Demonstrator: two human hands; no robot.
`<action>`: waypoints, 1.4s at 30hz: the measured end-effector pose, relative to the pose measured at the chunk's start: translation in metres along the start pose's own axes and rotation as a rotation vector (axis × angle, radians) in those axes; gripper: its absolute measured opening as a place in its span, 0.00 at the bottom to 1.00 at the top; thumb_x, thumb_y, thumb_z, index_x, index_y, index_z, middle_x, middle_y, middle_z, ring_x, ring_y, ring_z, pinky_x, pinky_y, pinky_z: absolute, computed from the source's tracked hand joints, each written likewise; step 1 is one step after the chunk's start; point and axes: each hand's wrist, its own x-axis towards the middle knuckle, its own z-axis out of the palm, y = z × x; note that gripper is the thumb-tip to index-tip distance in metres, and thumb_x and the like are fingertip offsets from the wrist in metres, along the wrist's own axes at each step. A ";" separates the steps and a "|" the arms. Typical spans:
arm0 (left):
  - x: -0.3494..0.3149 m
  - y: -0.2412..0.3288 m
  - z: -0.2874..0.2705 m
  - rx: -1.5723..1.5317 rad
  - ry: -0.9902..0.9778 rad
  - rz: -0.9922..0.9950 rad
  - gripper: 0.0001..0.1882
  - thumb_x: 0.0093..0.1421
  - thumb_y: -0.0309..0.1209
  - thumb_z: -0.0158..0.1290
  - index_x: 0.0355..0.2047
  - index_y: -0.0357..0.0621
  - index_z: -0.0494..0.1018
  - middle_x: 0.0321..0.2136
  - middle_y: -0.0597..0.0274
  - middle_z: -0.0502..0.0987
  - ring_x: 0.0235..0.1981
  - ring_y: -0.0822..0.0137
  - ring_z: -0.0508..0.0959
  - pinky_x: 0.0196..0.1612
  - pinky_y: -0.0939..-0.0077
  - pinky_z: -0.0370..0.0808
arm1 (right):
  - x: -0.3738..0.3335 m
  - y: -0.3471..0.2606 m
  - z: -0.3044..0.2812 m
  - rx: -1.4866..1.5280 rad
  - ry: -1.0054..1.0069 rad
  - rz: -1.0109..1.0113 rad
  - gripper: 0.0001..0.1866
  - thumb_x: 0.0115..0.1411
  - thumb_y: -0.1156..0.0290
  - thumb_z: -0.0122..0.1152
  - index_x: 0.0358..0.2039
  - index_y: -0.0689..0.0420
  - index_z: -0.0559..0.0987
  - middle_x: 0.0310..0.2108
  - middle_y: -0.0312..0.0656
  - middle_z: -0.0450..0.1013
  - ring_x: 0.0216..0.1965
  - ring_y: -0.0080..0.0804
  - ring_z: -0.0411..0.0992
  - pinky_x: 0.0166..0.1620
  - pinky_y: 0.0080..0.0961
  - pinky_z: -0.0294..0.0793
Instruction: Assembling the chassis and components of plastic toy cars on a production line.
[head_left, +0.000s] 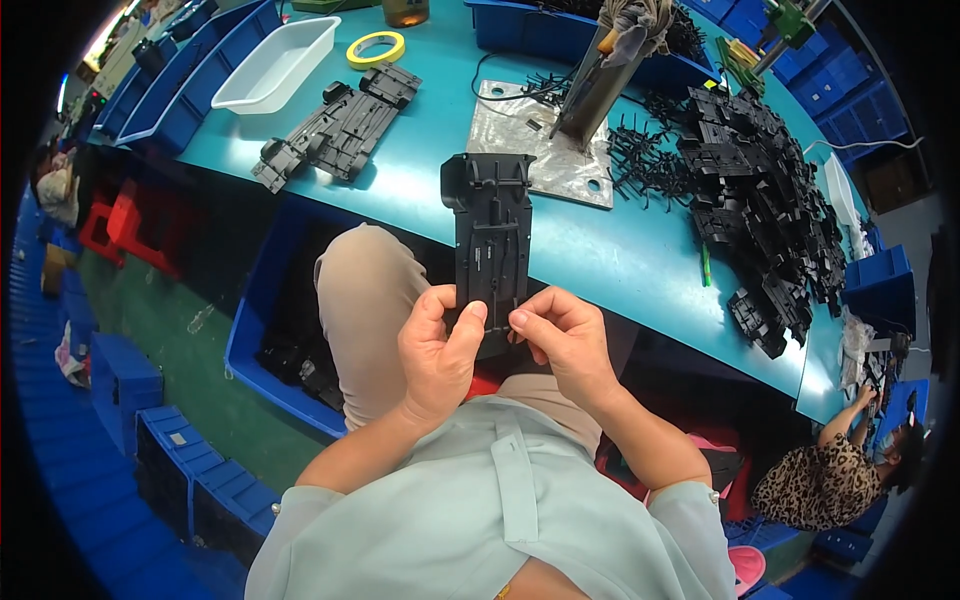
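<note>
left hand [440, 352] grips black chassis [492, 225] by its near end; right hand [566, 335] pinched at near right corner, can't tell on what. chassis over table [625, 270] near edge, long axis pointing away.

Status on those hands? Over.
Left hand gripping long black plastic chassis. Right hand at its near end. Flat silver metal plate beyond; nothing visibly blocking.

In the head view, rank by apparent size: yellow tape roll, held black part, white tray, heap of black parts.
1. Heap of black parts
2. Held black part, perhaps enlarged by nearness to the camera
3. White tray
4. Yellow tape roll
</note>
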 end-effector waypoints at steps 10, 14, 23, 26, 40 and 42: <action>-0.007 -0.004 0.000 0.140 0.015 0.167 0.03 0.61 0.21 0.50 0.34 0.39 0.68 0.29 0.70 0.70 0.27 0.83 0.66 0.31 0.88 0.67 | 0.004 -0.002 -0.002 -0.004 -0.066 0.031 0.06 0.56 0.71 0.60 0.24 0.59 0.76 0.20 0.33 0.72 0.17 0.12 0.61 0.18 0.12 0.55; -0.008 -0.004 -0.001 0.148 0.008 0.166 0.03 0.61 0.21 0.50 0.34 0.38 0.67 0.30 0.68 0.70 0.28 0.82 0.66 0.31 0.87 0.67 | 0.004 -0.003 -0.002 -0.011 -0.069 0.058 0.07 0.56 0.71 0.60 0.24 0.59 0.76 0.20 0.33 0.72 0.18 0.13 0.62 0.18 0.12 0.56; -0.013 -0.002 -0.003 0.198 0.011 0.188 0.03 0.60 0.21 0.50 0.34 0.38 0.68 0.31 0.67 0.70 0.29 0.81 0.66 0.32 0.86 0.67 | 0.003 -0.002 0.001 -0.018 -0.075 0.035 0.08 0.56 0.71 0.60 0.23 0.59 0.75 0.20 0.34 0.72 0.18 0.14 0.64 0.19 0.13 0.58; -0.014 -0.002 -0.005 0.211 0.014 0.190 0.03 0.60 0.21 0.51 0.33 0.38 0.68 0.31 0.67 0.70 0.29 0.80 0.66 0.32 0.85 0.67 | 0.003 -0.005 0.004 -0.003 -0.061 0.060 0.06 0.54 0.75 0.60 0.22 0.60 0.74 0.18 0.37 0.71 0.15 0.14 0.62 0.17 0.12 0.58; 0.012 0.011 -0.002 0.666 -0.010 0.693 0.11 0.49 0.16 0.55 0.33 0.36 0.68 0.27 0.53 0.74 0.26 0.56 0.74 0.29 0.69 0.73 | -0.001 -0.002 0.016 -0.585 0.192 -0.678 0.08 0.50 0.81 0.63 0.32 0.64 0.76 0.28 0.44 0.73 0.27 0.30 0.75 0.30 0.22 0.74; 0.016 0.009 -0.001 0.722 -0.026 0.776 0.12 0.49 0.16 0.55 0.36 0.34 0.70 0.27 0.51 0.74 0.25 0.54 0.75 0.28 0.69 0.74 | -0.007 -0.004 0.022 -0.490 0.220 -0.618 0.10 0.50 0.78 0.64 0.34 0.64 0.77 0.29 0.47 0.74 0.27 0.38 0.76 0.30 0.27 0.74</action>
